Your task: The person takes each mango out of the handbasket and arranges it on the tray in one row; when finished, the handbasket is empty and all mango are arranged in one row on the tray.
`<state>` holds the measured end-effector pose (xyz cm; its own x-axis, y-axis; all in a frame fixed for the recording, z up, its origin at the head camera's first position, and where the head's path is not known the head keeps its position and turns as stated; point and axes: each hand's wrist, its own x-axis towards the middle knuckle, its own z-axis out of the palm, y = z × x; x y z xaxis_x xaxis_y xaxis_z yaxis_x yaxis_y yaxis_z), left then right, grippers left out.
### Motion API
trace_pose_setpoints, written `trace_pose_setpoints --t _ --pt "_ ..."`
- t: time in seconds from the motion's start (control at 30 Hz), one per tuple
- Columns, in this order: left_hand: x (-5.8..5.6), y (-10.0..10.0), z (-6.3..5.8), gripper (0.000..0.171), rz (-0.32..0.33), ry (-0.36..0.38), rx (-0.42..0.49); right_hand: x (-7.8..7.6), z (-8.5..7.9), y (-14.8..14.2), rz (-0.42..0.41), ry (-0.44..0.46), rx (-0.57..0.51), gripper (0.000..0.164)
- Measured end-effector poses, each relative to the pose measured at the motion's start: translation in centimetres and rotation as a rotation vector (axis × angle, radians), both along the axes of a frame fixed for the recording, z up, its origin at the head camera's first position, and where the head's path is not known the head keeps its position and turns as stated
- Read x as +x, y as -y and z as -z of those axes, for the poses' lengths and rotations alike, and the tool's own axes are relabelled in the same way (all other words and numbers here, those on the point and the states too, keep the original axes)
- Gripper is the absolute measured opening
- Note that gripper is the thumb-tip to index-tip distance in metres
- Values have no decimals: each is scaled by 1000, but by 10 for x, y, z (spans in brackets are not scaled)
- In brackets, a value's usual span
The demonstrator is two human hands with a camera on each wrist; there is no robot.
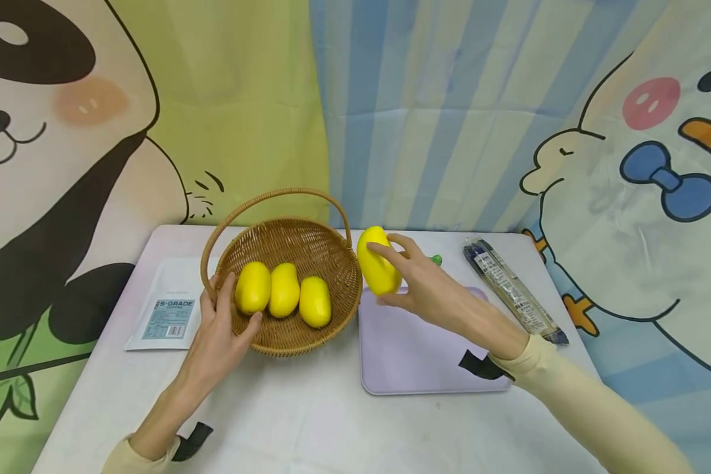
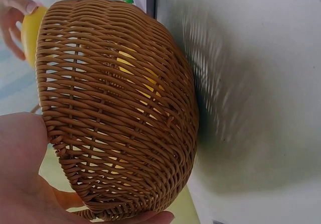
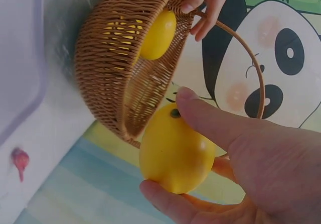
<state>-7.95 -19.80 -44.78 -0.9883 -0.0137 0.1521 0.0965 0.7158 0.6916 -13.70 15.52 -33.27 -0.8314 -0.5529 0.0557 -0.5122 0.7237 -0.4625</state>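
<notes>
The left hand (image 1: 224, 339) gripped the wicker basket (image 1: 299, 249) of 3 yellow fruits (image 1: 284, 291), while the right hand (image 1: 421, 278) pinched another fruit (image 1: 376, 273), best held firmly, clear of the handle (image 1: 296, 191)

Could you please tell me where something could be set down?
The table is bare in front of the basket and tray; the tray's visible surface is bare too. It is crowded around the left hand, by the basket and coffee pouch.

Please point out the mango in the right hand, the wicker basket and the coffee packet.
Yellow mango (image 3: 175, 151): right wrist view, middle of its side.
Wicker basket (image 2: 120, 113): left wrist view, outer woven wall.
Coffee packet (image 1: 167, 315): head view, printed blue label.
</notes>
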Motion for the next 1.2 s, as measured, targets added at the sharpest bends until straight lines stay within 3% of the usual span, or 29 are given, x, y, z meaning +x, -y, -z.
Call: trace_pose_setpoints --t 0.2,0.73,0.97,1.2 --pt "0 0 -1 86 2 4 7 4 19 -11 69 -13 1 84" --pt "1 0 -1 87 -1 16 9 14 100 -13 148 91 -40 86" --pt "0 0 0 87 0 23 12 17 119 -13 206 155 -45 87" --pt "1 0 -1 87 -1 31 21 20 131 -13 209 173 -44 89"
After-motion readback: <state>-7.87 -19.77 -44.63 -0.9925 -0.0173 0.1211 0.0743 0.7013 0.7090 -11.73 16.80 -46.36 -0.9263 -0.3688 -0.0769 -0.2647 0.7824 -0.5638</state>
